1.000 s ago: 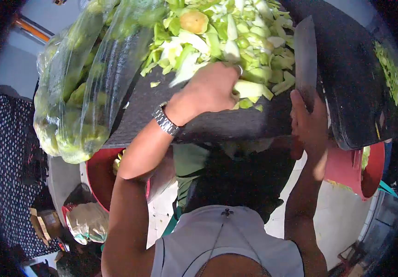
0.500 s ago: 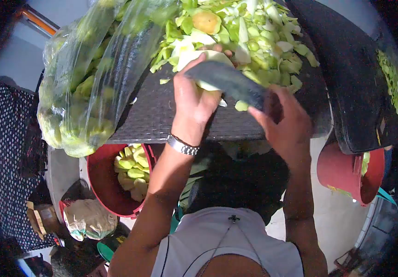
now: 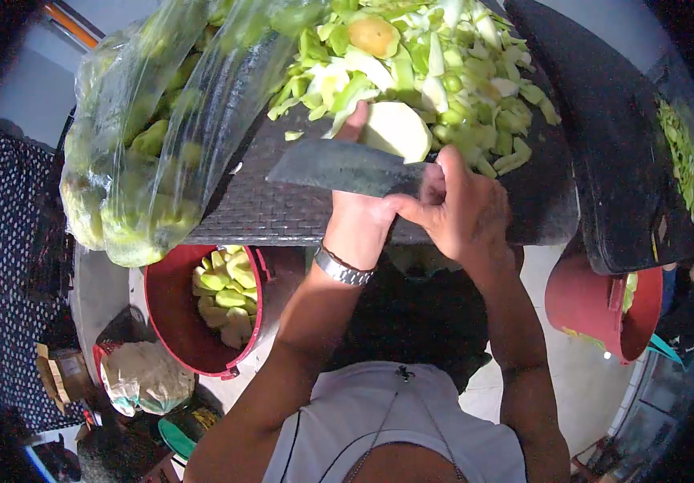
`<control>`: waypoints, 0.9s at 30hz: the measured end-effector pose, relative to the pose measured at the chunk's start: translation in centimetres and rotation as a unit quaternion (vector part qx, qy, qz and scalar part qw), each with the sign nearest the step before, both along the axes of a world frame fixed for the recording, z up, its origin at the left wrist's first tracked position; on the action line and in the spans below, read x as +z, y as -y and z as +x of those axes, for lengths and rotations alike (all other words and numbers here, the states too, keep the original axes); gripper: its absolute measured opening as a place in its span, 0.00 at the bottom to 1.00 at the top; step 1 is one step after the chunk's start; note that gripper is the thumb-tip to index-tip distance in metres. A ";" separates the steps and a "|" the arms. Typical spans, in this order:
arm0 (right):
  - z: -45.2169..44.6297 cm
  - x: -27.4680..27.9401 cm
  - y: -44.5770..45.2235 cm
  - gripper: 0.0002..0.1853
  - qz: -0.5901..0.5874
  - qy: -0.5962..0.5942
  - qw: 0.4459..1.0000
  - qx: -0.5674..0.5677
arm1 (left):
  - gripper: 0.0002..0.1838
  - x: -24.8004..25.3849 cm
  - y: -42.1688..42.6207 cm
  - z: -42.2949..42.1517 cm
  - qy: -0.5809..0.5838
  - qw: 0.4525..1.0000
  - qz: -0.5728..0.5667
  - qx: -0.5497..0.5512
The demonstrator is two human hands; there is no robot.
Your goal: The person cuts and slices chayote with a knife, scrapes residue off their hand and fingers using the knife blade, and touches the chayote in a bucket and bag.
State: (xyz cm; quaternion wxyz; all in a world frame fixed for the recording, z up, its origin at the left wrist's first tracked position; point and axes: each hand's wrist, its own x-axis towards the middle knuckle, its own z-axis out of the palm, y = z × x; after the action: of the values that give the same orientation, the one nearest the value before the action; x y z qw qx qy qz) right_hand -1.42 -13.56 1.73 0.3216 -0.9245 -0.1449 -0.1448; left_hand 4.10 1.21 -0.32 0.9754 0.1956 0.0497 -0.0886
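Note:
My left hand (image 3: 356, 211), with a metal watch on its wrist, holds a pale peeled piece (image 3: 397, 131) above the dark woven tabletop (image 3: 274, 211). The fingers are partly hidden behind the knife. My right hand (image 3: 467, 205) is closed round the handle of a wide knife (image 3: 343, 167). The blade points left and lies across the view in front of my left palm, just below the piece. Beyond the hands spreads a heap of green and white peelings (image 3: 467, 72), with a yellowish round piece (image 3: 374, 37) on top.
A clear plastic bag of green produce (image 3: 150, 161) stands on the left of the table. Below it, a red bucket (image 3: 182, 322) holds pale green pieces. Another red bucket (image 3: 584, 294) is at the right, under a dark surface (image 3: 616, 161). A tan sack (image 3: 147, 377) lies lower left.
My left hand has gone from the heap to holding the pale piece. My right hand has brought the knife from upright at the right to across, in front of my left hand.

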 end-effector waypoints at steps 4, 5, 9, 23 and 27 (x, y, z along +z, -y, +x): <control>1.0 0.7 1.0 0.32 -0.043 -0.038 0.992 -0.114 | 0.15 2.2 0.4 -0.3 0.003 0.993 -0.075 0.087; 1.9 1.1 2.0 0.34 -0.050 -0.065 0.987 -0.141 | 0.13 3.8 0.7 -0.8 -0.066 0.991 -0.008 0.115; 6.4 1.0 6.6 0.37 0.000 -0.225 0.958 -0.176 | 0.20 3.2 -0.9 0.0 -0.058 0.994 0.002 0.091; -0.2 0.1 3.3 0.53 0.497 -0.494 0.644 0.307 | 0.30 4.1 -1.7 -0.2 0.012 1.000 -0.003 -0.002; -1.1 0.6 2.6 0.48 0.408 -0.450 0.778 0.161 | 0.26 3.6 -1.2 -0.3 0.028 0.999 0.002 0.018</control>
State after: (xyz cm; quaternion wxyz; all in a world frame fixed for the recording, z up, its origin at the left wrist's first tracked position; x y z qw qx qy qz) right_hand -2.47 -16.13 2.32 0.7158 -0.6299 -0.0583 0.2957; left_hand 3.76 2.42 3.32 0.9775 0.1987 0.0262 -0.0657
